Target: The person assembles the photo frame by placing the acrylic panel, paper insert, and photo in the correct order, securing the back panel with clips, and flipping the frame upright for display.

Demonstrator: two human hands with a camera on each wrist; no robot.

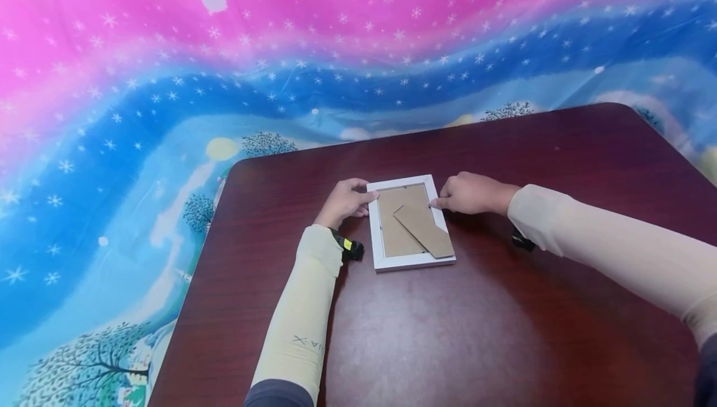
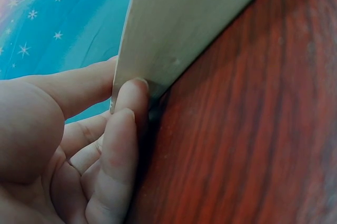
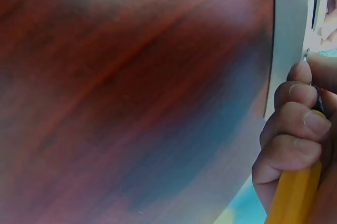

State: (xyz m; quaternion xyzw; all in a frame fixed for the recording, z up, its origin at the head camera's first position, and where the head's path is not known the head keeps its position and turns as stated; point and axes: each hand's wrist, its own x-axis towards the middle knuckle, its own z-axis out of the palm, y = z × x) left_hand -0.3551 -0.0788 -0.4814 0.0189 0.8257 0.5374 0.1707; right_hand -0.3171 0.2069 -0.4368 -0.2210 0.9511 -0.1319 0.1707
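A white picture frame [image 1: 414, 259] is shown in the head view lying back upward on the dark red counter [image 1: 280, 208], between the two hands. Its brown backing board [image 1: 394, 226] and the slanting stand flap [image 1: 426, 233] are seen from that view. The frame's left side is pinched by the left hand [image 1: 344, 201], the thumb laid over the rim; in the left wrist view, fingertips [image 2: 120, 137] are seen pressed against the outer side wall, a contact mostly hidden from above. The right side of the frame is met by the thumb and forefinger of the right hand [image 1: 473, 194]. Only in the right wrist view is a yellow handle [image 3: 294, 195] revealed, with the fingers of that hand curled round it; from the head it is covered by the hand. Whether the rim is touched by the tool's tip cannot be told. A pink and blue patterned cloth [image 1: 336, 21] is hung behind the counter.
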